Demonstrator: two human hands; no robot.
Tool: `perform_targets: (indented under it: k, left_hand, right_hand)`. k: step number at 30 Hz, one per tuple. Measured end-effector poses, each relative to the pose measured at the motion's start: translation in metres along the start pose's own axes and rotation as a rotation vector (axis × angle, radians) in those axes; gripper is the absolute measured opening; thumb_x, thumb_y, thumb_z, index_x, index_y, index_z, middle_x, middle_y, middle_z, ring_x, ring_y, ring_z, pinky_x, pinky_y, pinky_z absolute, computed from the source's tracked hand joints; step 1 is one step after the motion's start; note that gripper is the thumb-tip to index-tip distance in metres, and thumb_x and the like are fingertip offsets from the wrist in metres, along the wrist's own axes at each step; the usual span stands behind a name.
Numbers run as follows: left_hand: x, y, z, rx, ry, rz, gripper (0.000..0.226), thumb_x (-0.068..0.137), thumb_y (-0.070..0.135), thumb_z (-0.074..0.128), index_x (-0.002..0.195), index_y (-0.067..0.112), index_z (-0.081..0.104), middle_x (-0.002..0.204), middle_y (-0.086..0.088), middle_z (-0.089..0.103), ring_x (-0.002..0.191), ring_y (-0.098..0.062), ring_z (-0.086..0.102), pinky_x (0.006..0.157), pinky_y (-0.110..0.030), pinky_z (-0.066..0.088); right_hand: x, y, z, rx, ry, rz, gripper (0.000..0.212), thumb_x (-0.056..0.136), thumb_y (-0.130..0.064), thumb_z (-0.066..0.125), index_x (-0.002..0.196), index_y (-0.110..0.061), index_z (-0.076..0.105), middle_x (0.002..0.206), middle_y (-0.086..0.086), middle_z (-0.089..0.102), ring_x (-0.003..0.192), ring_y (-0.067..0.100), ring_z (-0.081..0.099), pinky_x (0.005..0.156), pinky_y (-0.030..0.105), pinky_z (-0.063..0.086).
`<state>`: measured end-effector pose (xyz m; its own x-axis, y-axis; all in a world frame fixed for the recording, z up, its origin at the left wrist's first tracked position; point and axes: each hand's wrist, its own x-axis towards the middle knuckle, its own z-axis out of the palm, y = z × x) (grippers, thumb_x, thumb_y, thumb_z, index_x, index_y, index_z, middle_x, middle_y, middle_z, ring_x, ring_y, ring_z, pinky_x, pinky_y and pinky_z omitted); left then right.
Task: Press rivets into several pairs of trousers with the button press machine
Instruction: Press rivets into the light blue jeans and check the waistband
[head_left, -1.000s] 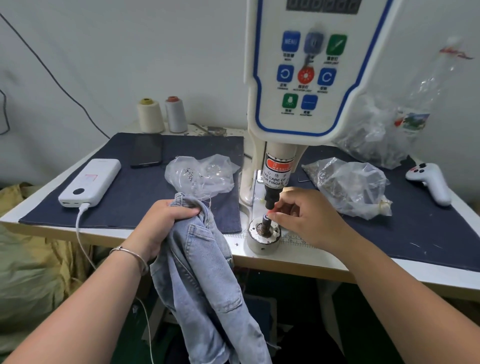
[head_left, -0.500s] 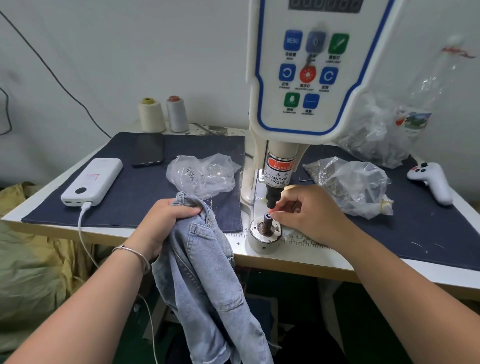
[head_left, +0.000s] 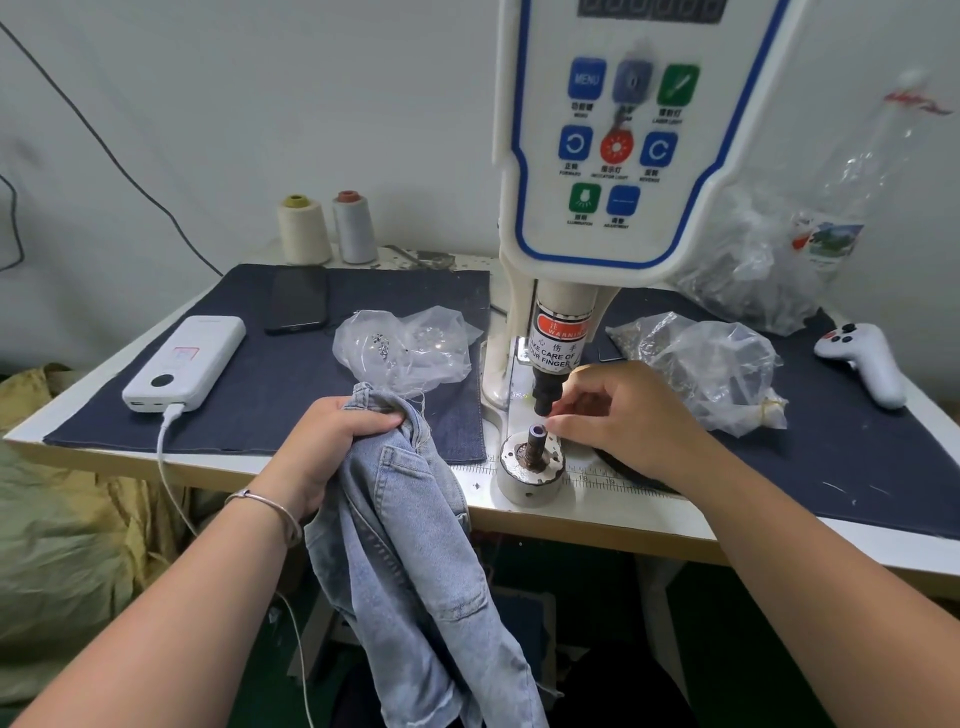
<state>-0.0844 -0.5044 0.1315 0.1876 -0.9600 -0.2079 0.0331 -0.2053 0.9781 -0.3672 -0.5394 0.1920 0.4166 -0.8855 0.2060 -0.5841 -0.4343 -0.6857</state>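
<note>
From the head view, the left hand has its grip bunched tight around the waistband of the pale denim trousers, which hang off the front edge of the surface, just left of the button press machine. The right hand sits at the press, fingertips pinched narrow beside the lower die, between it and the black upper punch; whether a rivet is caught in that pinch I cannot tell, it is too small to make out. Over the last second the right hand has barely shifted: the fingers have lifted a touch off the die post, and its purple tip now shows clear. The left hand and trousers have stayed put. My read: a rivet part has just been seated or is being adjusted, so the loading step looks nearly done, and the cloth still has to come up onto the die. Fingers remain very close under the punch, a real pinch risk. A clear bag of rivets lies just behind the left hand, another bag right of the machine, and a white power bank rests near the surface's left edge.
</note>
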Motion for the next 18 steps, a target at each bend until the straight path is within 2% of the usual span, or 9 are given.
perform_targets:
  k: [2,6,10,12,14,15,18]
  left_hand:
    - [-0.001,0.000,0.000,-0.008,-0.004,-0.001,0.013,0.083,0.006,0.069,0.074,0.009,0.079,0.083,-0.015,0.076,0.075,-0.023,0.074,0.067,-0.028,0.056]
    - [-0.003,0.001,0.001,-0.003,-0.005,0.000,0.015,0.084,0.006,0.069,0.073,0.010,0.079,0.082,-0.015,0.076,0.074,-0.023,0.073,0.066,-0.028,0.057]
    - [-0.012,0.007,0.003,0.061,-0.034,-0.016,0.017,0.085,0.007,0.070,0.071,0.011,0.077,0.081,-0.013,0.075,0.075,-0.021,0.071,0.068,-0.029,0.055]
    - [-0.025,0.010,0.007,0.070,-0.080,-0.034,0.006,0.079,0.012,0.074,0.075,0.009,0.077,0.082,-0.013,0.075,0.076,-0.020,0.071,0.068,-0.027,0.055]
    - [-0.043,0.013,0.012,0.075,-0.134,-0.029,0.021,0.069,0.020,0.075,0.082,0.003,0.077,0.086,-0.016,0.075,0.079,-0.022,0.071,0.071,-0.029,0.055]
    - [-0.052,0.015,0.016,0.073,-0.158,-0.030,0.028,0.067,0.022,0.076,0.085,0.000,0.076,0.089,-0.019,0.075,0.081,-0.023,0.071,0.073,-0.030,0.055]
    - [-0.086,0.027,0.032,0.037,-0.265,-0.033,0.038,0.065,0.025,0.081,0.092,0.000,0.076,0.097,-0.024,0.074,0.086,-0.027,0.071,0.076,-0.032,0.057]
  right_hand:
    - [-0.008,0.004,-0.005,0.122,0.073,0.056,0.020,0.075,-0.014,0.081,0.069,-0.029,0.069,0.074,-0.006,0.072,0.068,0.008,0.066,0.066,0.014,0.050]
    - [-0.050,0.015,-0.004,0.326,0.176,0.241,0.017,0.075,-0.010,0.080,0.070,-0.018,0.066,0.068,0.002,0.071,0.055,0.009,0.059,0.058,0.025,0.049]
    - [-0.101,0.023,0.009,0.367,0.230,0.453,0.017,0.078,-0.022,0.078,0.069,-0.016,0.066,0.064,0.004,0.070,0.047,0.010,0.057,0.058,0.033,0.048]
    - [-0.119,0.021,0.010,0.398,0.252,0.492,0.030,0.079,-0.037,0.072,0.061,-0.014,0.064,0.058,0.006,0.067,0.046,0.011,0.056,0.058,0.034,0.048]
    - [-0.130,0.014,0.011,0.464,0.262,0.473,0.046,0.078,-0.051,0.059,0.053,-0.013,0.060,0.056,0.009,0.063,0.048,0.013,0.056,0.060,0.035,0.047]
    - [-0.133,0.009,0.012,0.450,0.250,0.426,0.047,0.078,-0.053,0.056,0.054,-0.014,0.061,0.058,0.009,0.063,0.051,0.013,0.058,0.061,0.035,0.047]
    - [-0.131,-0.007,0.020,0.360,0.147,0.158,0.024,0.079,-0.055,0.064,0.080,-0.031,0.068,0.082,0.001,0.069,0.073,0.011,0.063,0.071,0.034,0.050]
